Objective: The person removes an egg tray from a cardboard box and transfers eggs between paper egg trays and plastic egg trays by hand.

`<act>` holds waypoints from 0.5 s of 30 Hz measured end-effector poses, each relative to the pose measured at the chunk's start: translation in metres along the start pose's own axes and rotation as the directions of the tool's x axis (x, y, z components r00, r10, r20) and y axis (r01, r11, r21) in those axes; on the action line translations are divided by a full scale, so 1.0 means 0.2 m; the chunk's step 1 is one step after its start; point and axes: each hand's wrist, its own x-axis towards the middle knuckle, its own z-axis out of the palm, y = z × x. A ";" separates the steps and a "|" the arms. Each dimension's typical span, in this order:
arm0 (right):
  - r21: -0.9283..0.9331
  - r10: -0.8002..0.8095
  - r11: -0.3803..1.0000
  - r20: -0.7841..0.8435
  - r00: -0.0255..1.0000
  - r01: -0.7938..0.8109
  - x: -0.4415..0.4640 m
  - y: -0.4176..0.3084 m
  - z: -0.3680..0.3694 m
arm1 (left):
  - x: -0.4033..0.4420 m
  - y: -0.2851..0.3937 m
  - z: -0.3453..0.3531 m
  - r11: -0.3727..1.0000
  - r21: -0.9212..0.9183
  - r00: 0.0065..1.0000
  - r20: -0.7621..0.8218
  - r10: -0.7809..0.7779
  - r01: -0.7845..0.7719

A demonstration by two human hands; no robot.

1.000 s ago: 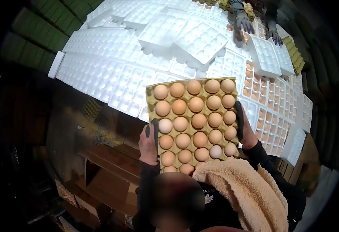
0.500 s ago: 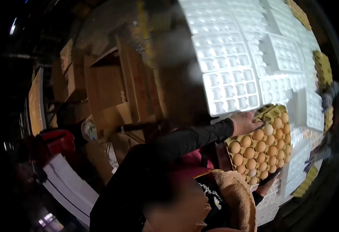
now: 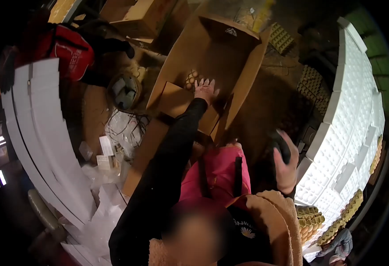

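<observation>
My left hand (image 3: 207,90) reaches into a large cardboard box (image 3: 168,60), fingers spread and holding nothing. Just left of its fingertips, a few brown eggs (image 3: 192,80) show beside a folded cardboard flap (image 3: 176,99). Whether the hand touches the flap, I cannot tell. Off to the right of the box, my right hand (image 3: 286,166) is raised with thumb and fingers apart. A dark shape lies between them, too unclear to name. Egg trays (image 3: 309,213) with brown eggs in them stand below that hand, at the edge of the white trays.
White moulded trays (image 3: 336,146) cover a long surface on the right. Yellowish egg trays (image 3: 281,39) lie on the floor beyond the box. A bucket (image 3: 124,91), clear plastic (image 3: 125,126) and white stacked sheets (image 3: 43,133) are at left. Another person in red (image 3: 72,51) is at upper left.
My hands have left the tray of brown eggs they held. My view has swung toward the cardboard box; my left hand is now inside it, and my right hand is apart from the trays.
</observation>
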 end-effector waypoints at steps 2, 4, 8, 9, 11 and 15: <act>0.055 -0.204 0.979 0.231 0.951 0.197 0.50 -0.03 0.28 | -0.06 -0.12 0.07 0.990 0.076 0.965 0.246 0.095 -0.117; -0.028 -0.424 0.874 0.444 0.789 0.485 0.92 0.10 0.59 | -0.10 -0.12 -0.09 0.989 0.027 0.836 0.538 0.107 -0.143; -0.479 0.125 0.767 0.765 0.632 0.428 1.54 0.79 1.53 | -0.10 -0.18 -0.56 0.998 -0.067 0.712 0.699 0.062 -0.022; -0.471 0.108 0.739 0.789 0.605 0.482 1.59 0.93 1.66 | 0.14 -0.42 -0.60 0.998 0.042 0.775 0.629 -0.068 0.053; -0.442 0.073 0.708 0.822 0.565 0.551 1.60 1.24 1.88 | 0.41 -1.04 -0.96 0.914 0.344 0.843 0.407 -0.353 0.217; -0.488 0.133 0.634 0.833 0.537 0.600 1.56 1.73 2.33 | 0.46 -1.59 -1.36 0.690 0.480 0.750 0.097 -0.655 0.541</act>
